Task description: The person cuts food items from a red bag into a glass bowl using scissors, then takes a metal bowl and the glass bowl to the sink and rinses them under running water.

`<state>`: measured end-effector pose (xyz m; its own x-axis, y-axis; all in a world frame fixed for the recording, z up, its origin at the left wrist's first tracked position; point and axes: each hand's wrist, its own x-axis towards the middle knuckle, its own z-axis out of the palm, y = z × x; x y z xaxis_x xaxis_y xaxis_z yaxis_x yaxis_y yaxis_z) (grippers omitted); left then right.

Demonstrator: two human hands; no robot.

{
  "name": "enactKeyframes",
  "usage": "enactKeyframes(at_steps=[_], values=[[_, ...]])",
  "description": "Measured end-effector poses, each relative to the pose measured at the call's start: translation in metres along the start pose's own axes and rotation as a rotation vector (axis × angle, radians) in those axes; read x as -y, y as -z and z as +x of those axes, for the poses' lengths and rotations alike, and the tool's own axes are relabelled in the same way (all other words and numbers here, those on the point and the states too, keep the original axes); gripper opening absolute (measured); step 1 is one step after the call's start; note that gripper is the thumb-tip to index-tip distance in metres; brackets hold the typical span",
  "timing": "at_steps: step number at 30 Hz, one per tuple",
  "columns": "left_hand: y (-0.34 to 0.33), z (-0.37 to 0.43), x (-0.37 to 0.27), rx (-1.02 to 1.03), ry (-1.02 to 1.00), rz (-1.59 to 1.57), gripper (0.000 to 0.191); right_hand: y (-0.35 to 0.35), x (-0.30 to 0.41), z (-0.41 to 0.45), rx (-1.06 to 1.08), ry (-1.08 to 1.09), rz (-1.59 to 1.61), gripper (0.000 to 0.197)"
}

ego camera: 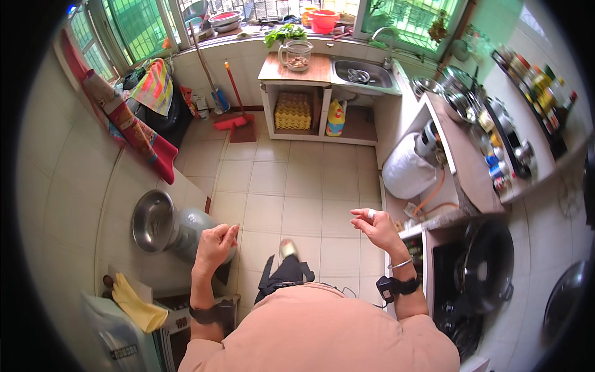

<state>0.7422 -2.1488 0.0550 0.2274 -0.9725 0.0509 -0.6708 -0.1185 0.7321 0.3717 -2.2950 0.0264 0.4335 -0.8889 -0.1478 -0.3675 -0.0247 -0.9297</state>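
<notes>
My left hand (214,246), fingers curled in with nothing visible in them, hangs in front of a grey gas cylinder (193,232). A steel basin (153,222) stands on that cylinder's far side. My right hand (377,229) is raised over the tiled floor (302,204) with thumb and fingers apart, holding nothing; a white band circles one finger. Nearest to it is the low cabinet on the right, where a white-covered gas cylinder (409,167) stands with an orange hose (430,193). Ahead, a glass jug (297,56) with brownish pieces inside rests on a wooden board (274,69).
Leafy greens (284,34) lie behind the jug, beside a steel sink (379,83). Egg trays (293,114) and a yellow jug (334,118) sit below. A red broom (231,122) and dustpan stand ahead left. At right is a black wok (488,267); yellow gloves (137,302) hang left.
</notes>
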Motion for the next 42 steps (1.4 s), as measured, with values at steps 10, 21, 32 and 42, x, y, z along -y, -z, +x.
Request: enactKeyframes(at_steps=[10, 21, 32, 42], values=[[-0.015, 0.287, 0.025, 0.011, -0.043, -0.163, 0.010, 0.058, 0.001, 0.203, -0.136, -0.084, 0.098, 0.027], [-0.056, 0.566, 0.012, 0.161, -0.269, 0.064, 0.026, 0.141, -0.023, 0.416, -0.125, -0.181, 0.161, 0.027], [-0.055, 0.718, 0.011, 0.125, 0.018, 0.215, 0.035, 0.233, -0.011, 0.633, -0.048, -0.120, 0.045, 0.027], [0.051, 0.803, 0.087, -0.151, 0.260, 0.026, 0.018, 0.215, -0.021, 0.729, -0.030, -0.235, 0.102, 0.029]])
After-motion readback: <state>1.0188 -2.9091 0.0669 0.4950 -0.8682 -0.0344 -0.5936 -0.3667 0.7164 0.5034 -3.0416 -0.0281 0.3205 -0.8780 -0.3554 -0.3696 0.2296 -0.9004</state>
